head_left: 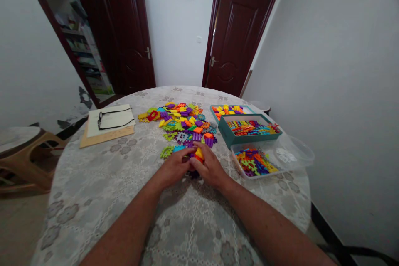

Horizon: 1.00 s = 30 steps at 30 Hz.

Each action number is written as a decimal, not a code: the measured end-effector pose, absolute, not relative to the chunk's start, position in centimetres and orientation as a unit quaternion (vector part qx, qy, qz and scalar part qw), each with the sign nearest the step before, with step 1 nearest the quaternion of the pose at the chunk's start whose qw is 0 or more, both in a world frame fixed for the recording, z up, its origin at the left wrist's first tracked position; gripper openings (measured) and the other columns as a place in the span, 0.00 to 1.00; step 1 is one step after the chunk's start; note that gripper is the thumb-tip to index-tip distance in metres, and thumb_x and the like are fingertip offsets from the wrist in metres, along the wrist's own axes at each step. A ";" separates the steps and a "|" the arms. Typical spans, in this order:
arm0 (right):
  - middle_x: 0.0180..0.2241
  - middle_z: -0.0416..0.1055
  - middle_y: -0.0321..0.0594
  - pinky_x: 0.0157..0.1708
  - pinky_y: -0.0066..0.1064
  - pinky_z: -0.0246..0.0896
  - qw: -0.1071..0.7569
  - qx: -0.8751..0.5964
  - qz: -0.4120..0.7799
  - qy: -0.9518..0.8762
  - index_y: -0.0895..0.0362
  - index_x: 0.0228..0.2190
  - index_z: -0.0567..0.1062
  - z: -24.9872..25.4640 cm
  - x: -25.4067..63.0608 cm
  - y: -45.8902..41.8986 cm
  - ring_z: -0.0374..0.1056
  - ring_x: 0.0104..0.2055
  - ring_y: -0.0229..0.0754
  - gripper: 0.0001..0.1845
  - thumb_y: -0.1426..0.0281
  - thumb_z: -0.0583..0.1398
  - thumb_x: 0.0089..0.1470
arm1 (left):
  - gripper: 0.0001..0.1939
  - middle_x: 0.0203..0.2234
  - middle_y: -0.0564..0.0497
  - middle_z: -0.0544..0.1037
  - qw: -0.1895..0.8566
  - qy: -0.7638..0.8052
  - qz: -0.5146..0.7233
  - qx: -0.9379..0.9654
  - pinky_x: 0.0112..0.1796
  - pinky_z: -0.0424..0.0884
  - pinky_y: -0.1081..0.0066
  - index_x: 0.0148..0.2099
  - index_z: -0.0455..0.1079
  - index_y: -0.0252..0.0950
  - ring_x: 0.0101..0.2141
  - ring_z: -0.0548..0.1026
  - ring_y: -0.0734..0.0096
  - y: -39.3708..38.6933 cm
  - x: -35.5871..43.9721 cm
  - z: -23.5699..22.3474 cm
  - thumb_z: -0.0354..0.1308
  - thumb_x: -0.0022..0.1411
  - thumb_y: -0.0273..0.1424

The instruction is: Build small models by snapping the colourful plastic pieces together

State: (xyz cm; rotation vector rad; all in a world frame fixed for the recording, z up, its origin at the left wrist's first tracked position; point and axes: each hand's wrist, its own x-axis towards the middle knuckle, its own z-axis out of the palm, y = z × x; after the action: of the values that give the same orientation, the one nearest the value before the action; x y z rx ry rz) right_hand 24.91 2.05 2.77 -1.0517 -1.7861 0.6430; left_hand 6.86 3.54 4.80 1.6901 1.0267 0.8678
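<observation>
My left hand (175,166) and my right hand (210,164) meet at the near end of a heap of plastic building pieces. Between them is a small cluster of building blocks (198,155) in yellow, orange and purple, partly covered by my fingers. The fingers of both hands are closed around it. A dark purple piece (193,174) shows just below the hands. Right beyond them lies the loose heap of colourful interlocking pieces (181,122), with flat green, grey and blue notched plates among chunkier yellow, orange and purple blocks.
On the right stand a teal box (226,133) of colourful pieces, a shallow teal-rimmed tray (215,112) and a clear plastic container (246,176). Black-framed glasses (115,118) rest on papers (93,133) at the left. A patterned cloth (118,183) covers the round table.
</observation>
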 end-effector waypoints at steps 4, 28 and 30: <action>0.59 0.70 0.48 0.65 0.44 0.60 0.450 -0.394 0.224 -0.769 0.51 0.63 0.70 2.6 25.2 2.3 0.66 0.62 0.49 0.29 0.62 0.65 0.62 | 0.23 0.50 0.46 0.83 0.470 0.388 0.362 0.705 0.54 0.74 0.57 0.54 0.78 0.39 0.52 0.79 0.55 3.5 6.7 5.3 0.61 0.55 0.30; 0.41 0.79 0.40 0.38 0.32 0.71 0.327 -0.653 0.192 -0.656 0.55 0.58 0.74 14.9 35.7 15.6 0.74 0.35 0.42 0.34 0.74 0.70 0.49 | 0.13 0.27 0.55 0.78 0.246 0.551 0.430 0.672 0.35 0.67 0.70 0.37 0.73 0.39 0.30 0.76 0.68 3.5 5.6 5.8 0.53 0.69 0.40; 0.36 0.78 0.39 0.32 0.29 0.69 0.351 -0.712 0.215 -0.569 0.58 0.60 0.71 15.8 37.2 19.6 0.71 0.29 0.38 0.40 0.77 0.72 0.45 | 0.12 0.29 0.55 0.79 0.238 0.549 0.422 0.681 0.35 0.66 0.71 0.38 0.73 0.39 0.31 0.76 0.69 3.4 5.8 5.7 0.53 0.68 0.39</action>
State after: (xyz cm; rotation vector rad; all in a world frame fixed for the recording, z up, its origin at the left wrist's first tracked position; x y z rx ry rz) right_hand 37.15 19.57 15.82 -1.8430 -1.4727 0.5575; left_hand 5.79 3.43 5.72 1.8646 1.5048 1.1554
